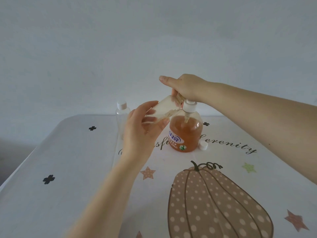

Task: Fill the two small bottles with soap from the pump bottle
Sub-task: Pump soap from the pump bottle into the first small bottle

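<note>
**A:** What sits on the table?

**B:** A pump bottle [186, 133] of orange soap stands upright near the middle of a table [68, 169] covered in a white cloth printed with a spotted pumpkin [217, 203], stars and script lettering. A loose white cap [203, 145] lies on the cloth, just beside the bottle's base on its right.

**A:** And the hands?

**B:** The right hand [185, 88] rests on top of the pump head, fingers curled down over it, thumb pointing out to the left. The left hand [142, 127] grips a small clear bottle [164, 109], tilted on its side in the air, its open mouth held at the pump's spout. Its inside looks coated pale, with a little orange soap near the mouth.

**A:** Where is the second small bottle?

**B:** The second bottle [122, 115] stands upright at the table's far edge, behind the left hand. It is clear, looks empty, and has its white cap on.
</note>
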